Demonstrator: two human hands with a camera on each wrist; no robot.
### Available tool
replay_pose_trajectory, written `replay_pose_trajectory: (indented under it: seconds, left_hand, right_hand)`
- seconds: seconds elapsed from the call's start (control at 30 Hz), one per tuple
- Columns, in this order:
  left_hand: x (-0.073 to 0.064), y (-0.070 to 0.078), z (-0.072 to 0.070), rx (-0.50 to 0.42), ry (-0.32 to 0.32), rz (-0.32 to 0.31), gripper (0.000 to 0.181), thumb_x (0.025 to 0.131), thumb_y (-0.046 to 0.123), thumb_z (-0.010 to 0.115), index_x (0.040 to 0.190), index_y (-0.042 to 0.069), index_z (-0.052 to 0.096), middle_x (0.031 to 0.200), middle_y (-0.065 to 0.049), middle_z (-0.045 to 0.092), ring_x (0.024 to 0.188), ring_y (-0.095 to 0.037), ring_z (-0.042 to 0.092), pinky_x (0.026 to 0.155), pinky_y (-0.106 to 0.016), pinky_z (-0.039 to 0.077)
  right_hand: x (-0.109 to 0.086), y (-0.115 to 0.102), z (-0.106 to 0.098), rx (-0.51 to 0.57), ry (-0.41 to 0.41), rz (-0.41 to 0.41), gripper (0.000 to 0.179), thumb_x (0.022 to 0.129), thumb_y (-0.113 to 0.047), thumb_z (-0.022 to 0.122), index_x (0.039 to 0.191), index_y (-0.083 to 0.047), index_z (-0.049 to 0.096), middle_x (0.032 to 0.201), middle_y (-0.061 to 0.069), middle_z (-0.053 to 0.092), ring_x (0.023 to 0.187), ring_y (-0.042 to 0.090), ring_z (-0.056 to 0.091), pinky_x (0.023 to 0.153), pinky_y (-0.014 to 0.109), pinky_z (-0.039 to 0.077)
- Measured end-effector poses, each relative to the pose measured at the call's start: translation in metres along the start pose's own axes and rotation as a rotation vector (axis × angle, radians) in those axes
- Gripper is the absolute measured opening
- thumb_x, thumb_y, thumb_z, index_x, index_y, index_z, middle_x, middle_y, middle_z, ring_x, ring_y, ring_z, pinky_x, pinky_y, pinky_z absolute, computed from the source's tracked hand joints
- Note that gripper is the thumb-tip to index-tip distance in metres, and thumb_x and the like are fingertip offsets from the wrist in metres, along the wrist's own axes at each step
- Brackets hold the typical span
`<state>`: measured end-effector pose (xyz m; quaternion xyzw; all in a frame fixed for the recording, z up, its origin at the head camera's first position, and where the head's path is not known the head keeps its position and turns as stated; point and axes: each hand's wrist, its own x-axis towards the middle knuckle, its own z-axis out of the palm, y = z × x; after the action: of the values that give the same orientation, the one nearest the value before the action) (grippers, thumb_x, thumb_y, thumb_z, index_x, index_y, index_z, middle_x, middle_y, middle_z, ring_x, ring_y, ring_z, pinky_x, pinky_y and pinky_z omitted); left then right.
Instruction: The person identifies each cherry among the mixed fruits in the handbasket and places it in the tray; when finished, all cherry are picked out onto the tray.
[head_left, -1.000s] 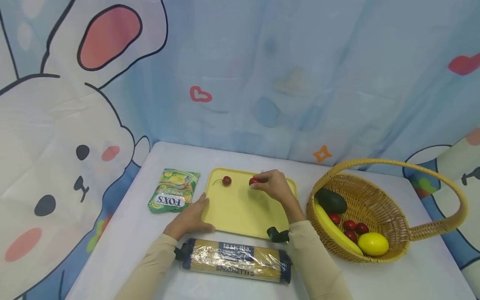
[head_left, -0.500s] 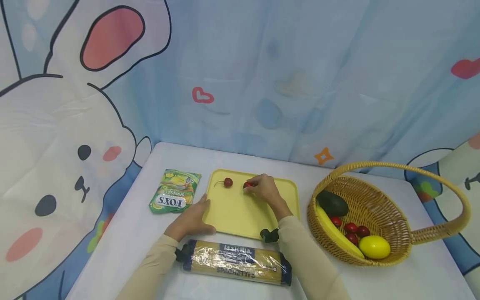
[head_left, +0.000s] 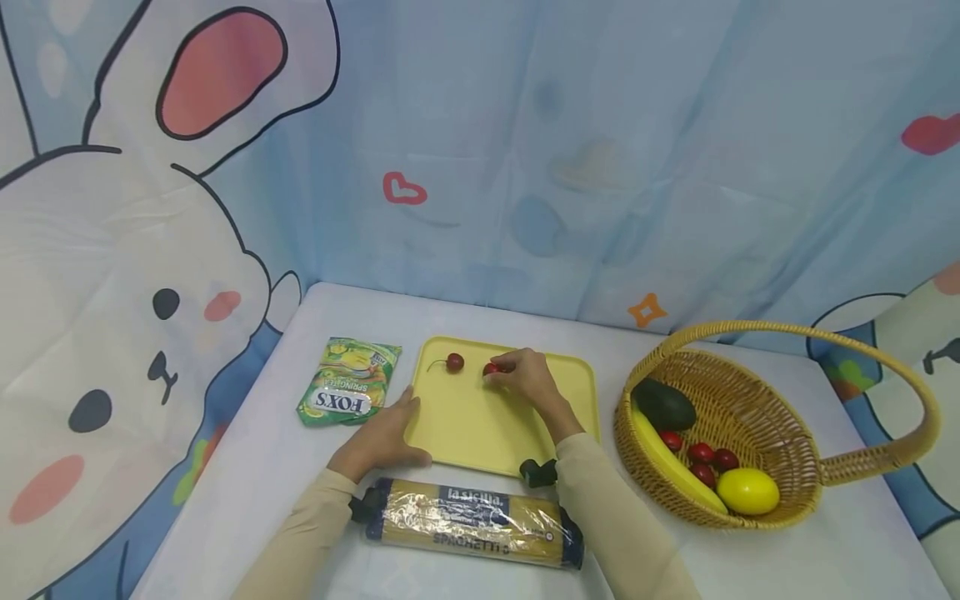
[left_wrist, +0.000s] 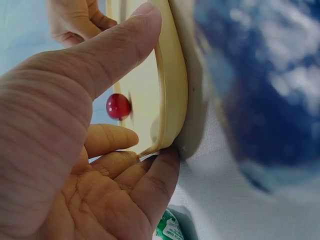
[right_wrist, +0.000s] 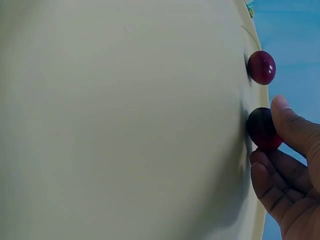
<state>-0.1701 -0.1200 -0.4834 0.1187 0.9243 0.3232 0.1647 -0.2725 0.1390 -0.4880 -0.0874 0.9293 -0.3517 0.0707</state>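
A yellow tray [head_left: 465,425] lies on the white table. My left hand [head_left: 382,437] grips its near-left corner; in the left wrist view the thumb [left_wrist: 135,37] reaches along the near rim and the fingers bend against the side. Over the far half of the tray, my right hand [head_left: 531,382] pinches a red cherry [right_wrist: 262,127] between thumb and fingertips, close to the tray's surface. To the left of that one rests another cherry [head_left: 454,362], its thin stem pointing left.
A wicker basket [head_left: 787,433] on the right holds a banana [head_left: 671,462], a dark green avocado [head_left: 663,404], a lemon [head_left: 747,491] and several cherries. A spaghetti pack [head_left: 476,523] lies before the tray, a green Fox's packet [head_left: 348,382] left of it. A printed curtain hangs behind.
The right hand has moved left across the tray with its cherry, nearer the other cherry, and barely shifts in the last half second. The left hand stays at the tray corner.
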Motion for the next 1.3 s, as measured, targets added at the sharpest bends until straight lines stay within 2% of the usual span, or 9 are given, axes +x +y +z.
replay_pose_trajectory:
  seconds: [0.33,0.63,0.83,0.93,0.97,1.07,1.17,1.2,1.3]
  left_hand:
    - [-0.002,0.001,0.001,-0.008,-0.001,-0.010,0.100,0.074,0.030,0.088,0.151,-0.006,0.034,0.164,-0.022,0.017,0.145,-0.041,0.032,0.119,-0.050,0.032]
    - [-0.001,0.002,0.001,-0.004,-0.006,-0.010,0.100,0.075,0.030,0.087,0.152,-0.004,0.033,0.164,-0.021,0.016,0.145,-0.042,0.032,0.119,-0.050,0.031]
    - [0.000,-0.002,0.003,0.003,-0.003,-0.004,0.100,0.075,0.031,0.087,0.152,-0.005,0.033,0.164,-0.022,0.016,0.145,-0.042,0.032,0.119,-0.050,0.031]
    - [-0.001,-0.003,0.003,0.007,0.003,0.013,0.100,0.075,0.031,0.087,0.151,-0.006,0.033,0.163,-0.024,0.016,0.144,-0.043,0.032,0.119,-0.051,0.032]
    - [-0.002,-0.003,0.003,0.008,0.005,0.013,0.101,0.075,0.032,0.087,0.151,-0.006,0.033,0.163,-0.024,0.016,0.145,-0.043,0.032,0.119,-0.051,0.031]
    - [-0.002,-0.004,0.003,0.015,0.008,0.014,0.100,0.075,0.032,0.087,0.150,-0.007,0.034,0.163,-0.025,0.017,0.144,-0.044,0.032,0.119,-0.052,0.031]
    - [-0.003,-0.004,0.003,0.012,0.002,0.006,0.100,0.075,0.032,0.086,0.151,-0.006,0.033,0.163,-0.024,0.015,0.145,-0.044,0.030,0.119,-0.052,0.030]
    - [-0.003,-0.005,0.003,0.015,0.001,0.011,0.100,0.075,0.032,0.086,0.150,-0.007,0.034,0.163,-0.025,0.016,0.145,-0.044,0.030,0.119,-0.053,0.031]
    - [-0.002,-0.005,0.004,0.011,-0.003,0.011,0.100,0.075,0.032,0.086,0.151,-0.006,0.033,0.163,-0.024,0.015,0.146,-0.044,0.029,0.120,-0.053,0.030]
  right_hand:
    - [-0.022,-0.014,-0.019,-0.069,-0.007,-0.055,0.038,0.087,-0.025,0.077,0.119,-0.006,0.073,0.120,0.015,0.072,0.102,0.030,0.071,0.080,0.042,0.061]
    - [-0.081,-0.028,-0.073,0.028,0.001,-0.209,0.036,0.089,-0.021,0.075,0.121,-0.005,0.072,0.121,0.019,0.070,0.097,0.031,0.072,0.075,0.041,0.062]
    - [-0.121,-0.030,-0.111,0.055,0.026,-0.188,0.032,0.092,-0.022,0.072,0.121,-0.008,0.072,0.121,0.015,0.071,0.102,0.029,0.070,0.082,0.040,0.061]
    - [-0.139,-0.023,-0.131,0.056,0.059,-0.150,0.032,0.093,-0.025,0.071,0.120,-0.008,0.073,0.122,0.013,0.071,0.104,0.025,0.069,0.082,0.032,0.060]
    - [-0.144,-0.018,-0.138,0.062,0.071,-0.125,0.032,0.093,-0.026,0.070,0.120,-0.009,0.073,0.120,0.013,0.071,0.092,0.022,0.070,0.073,0.029,0.060]
    - [-0.154,0.002,-0.159,0.035,0.126,-0.035,0.036,0.094,-0.033,0.069,0.120,-0.009,0.073,0.120,0.015,0.071,0.087,0.013,0.068,0.067,0.025,0.057]
    - [-0.159,0.031,-0.177,0.020,0.179,0.084,0.045,0.095,-0.040,0.066,0.124,-0.007,0.070,0.124,0.020,0.068,0.091,0.022,0.068,0.068,0.037,0.058]
    - [-0.160,0.041,-0.182,0.012,0.195,0.126,0.049,0.095,-0.043,0.065,0.126,-0.006,0.069,0.129,0.020,0.065,0.107,0.028,0.065,0.079,0.043,0.058]
    - [-0.161,0.073,-0.195,0.041,0.224,0.247,0.057,0.096,-0.047,0.061,0.133,-0.003,0.063,0.137,0.026,0.058,0.122,0.047,0.053,0.092,0.064,0.049]
